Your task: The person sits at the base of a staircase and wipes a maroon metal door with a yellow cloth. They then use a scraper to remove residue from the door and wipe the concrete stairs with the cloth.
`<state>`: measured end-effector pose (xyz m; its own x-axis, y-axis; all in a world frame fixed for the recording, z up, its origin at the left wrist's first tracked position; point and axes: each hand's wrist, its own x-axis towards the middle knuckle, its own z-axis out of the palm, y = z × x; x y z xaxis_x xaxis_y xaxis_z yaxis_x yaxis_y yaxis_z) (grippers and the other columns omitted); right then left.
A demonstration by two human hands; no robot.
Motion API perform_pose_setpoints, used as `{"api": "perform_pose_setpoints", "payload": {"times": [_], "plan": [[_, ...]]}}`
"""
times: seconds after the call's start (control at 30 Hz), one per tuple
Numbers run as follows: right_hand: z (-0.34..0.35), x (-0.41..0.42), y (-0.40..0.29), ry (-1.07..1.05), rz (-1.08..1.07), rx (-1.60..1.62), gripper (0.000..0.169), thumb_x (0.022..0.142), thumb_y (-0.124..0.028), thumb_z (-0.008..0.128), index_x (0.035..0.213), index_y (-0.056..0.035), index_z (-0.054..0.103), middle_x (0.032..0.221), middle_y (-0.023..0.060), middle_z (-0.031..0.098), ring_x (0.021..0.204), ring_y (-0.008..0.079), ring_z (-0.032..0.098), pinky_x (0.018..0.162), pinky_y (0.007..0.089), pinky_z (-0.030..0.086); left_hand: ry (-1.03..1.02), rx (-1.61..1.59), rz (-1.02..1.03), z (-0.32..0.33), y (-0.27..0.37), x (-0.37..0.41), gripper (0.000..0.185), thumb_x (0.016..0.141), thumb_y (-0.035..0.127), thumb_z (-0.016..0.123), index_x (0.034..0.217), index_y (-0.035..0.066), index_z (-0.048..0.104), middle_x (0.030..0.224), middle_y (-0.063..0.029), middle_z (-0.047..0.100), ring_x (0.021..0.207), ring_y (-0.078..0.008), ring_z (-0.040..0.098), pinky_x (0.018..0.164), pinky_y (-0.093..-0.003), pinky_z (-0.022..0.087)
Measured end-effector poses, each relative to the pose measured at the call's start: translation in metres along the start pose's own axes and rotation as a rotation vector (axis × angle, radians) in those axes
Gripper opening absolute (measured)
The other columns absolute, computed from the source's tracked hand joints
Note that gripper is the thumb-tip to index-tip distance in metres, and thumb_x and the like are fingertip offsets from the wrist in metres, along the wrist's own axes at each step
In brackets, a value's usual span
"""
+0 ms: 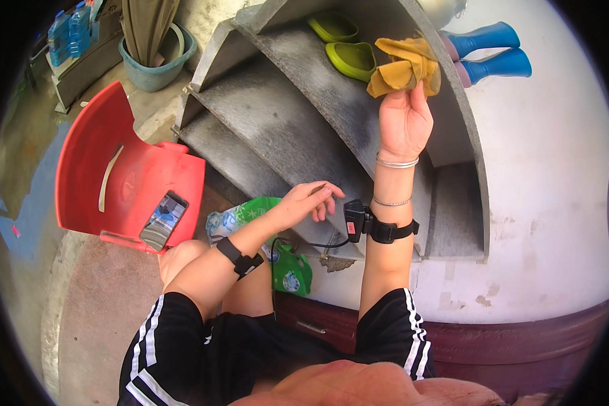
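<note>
My right hand (406, 119) reaches far forward, its fingertips closed on a crumpled yellow cloth (408, 66) on or just above an upper grey shelf. Beside the cloth lie yellow-green clogs (351, 61). My left hand (312, 200) is held in front of the lower shelves, fingers loosely curled, with a small brown thing at its thumb and index finger; what it is cannot be told. Black straps circle both forearms, and the right one bears a small black device (354, 221) with a cable.
A red plastic chair (152, 172) with a phone (164, 219) on its seat stands at the left. Grey curved shelves (279, 116) fill the middle. Blue boots (492, 66) are by the white wall, a green bottle (290, 271) below, a teal tub (155, 76) behind.
</note>
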<state>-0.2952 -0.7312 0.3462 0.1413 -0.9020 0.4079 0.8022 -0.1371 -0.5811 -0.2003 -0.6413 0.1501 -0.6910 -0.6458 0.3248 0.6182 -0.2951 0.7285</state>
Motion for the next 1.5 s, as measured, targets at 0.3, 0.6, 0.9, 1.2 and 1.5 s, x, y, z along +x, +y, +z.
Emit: {"api": "perform_pose_setpoints", "payload": {"times": [0.3,0.6,0.9,1.2,1.5], "plan": [[-0.056,-0.178,-0.093,0.269,-0.178,-0.124,0.038,0.092,-0.008,0.038,0.129,0.0008,0.038,0.134,0.0141,0.041,0.125,0.0259,0.037,0.105,0.0403,0.029,0.071,0.050,-0.007,0.006,-0.013,0.007,0.038,0.096,0.034,0.037,0.107,0.002,0.055,0.077,-0.0007,0.057,0.062,-0.0059,0.051,0.056,-0.0203,0.042],[-0.118,-0.255,-0.160,0.642,-0.362,-0.260,0.032,0.089,-0.006,0.035,0.116,0.0053,0.048,0.123,0.0150,0.052,0.116,0.0254,0.046,0.102,0.0395,0.032,-0.032,0.174,-0.065,0.022,-0.014,-0.002,0.035,0.095,0.032,0.040,0.103,0.004,0.058,0.070,0.0018,0.053,0.056,-0.0027,0.042,0.052,-0.0176,0.035],[-0.123,-0.198,-0.150,0.857,-0.545,-0.567,0.035,0.089,-0.006,0.033,0.119,0.0068,0.045,0.125,0.0168,0.048,0.119,0.0276,0.044,0.104,0.0389,0.031,-0.681,-0.132,-0.231,0.041,0.030,-0.038,0.027,0.063,0.011,0.077,0.086,0.005,0.066,0.065,0.0014,0.057,0.053,-0.0034,0.041,0.053,-0.0197,0.035],[-0.128,-0.197,-0.165,0.850,-0.544,-0.704,0.037,0.090,-0.005,0.032,0.125,0.0075,0.040,0.131,0.0168,0.043,0.123,0.0287,0.039,0.105,0.0421,0.029,-1.061,-0.261,-0.344,0.028,0.030,-0.085,0.035,0.062,0.021,0.078,0.085,0.003,0.058,0.066,0.0013,0.053,0.052,-0.0063,0.041,0.047,-0.0217,0.032],[-0.120,-0.197,-0.165,0.852,-0.578,-0.906,0.034,0.092,-0.006,0.036,0.121,0.0103,0.043,0.128,0.0181,0.046,0.120,0.0265,0.042,0.104,0.0397,0.032,-0.820,0.030,-0.357,-0.032,0.038,-0.100,0.037,0.064,0.028,0.078,0.084,0.004,0.059,0.065,0.0033,0.052,0.053,-0.0061,0.041,0.048,-0.0196,0.032]]}}
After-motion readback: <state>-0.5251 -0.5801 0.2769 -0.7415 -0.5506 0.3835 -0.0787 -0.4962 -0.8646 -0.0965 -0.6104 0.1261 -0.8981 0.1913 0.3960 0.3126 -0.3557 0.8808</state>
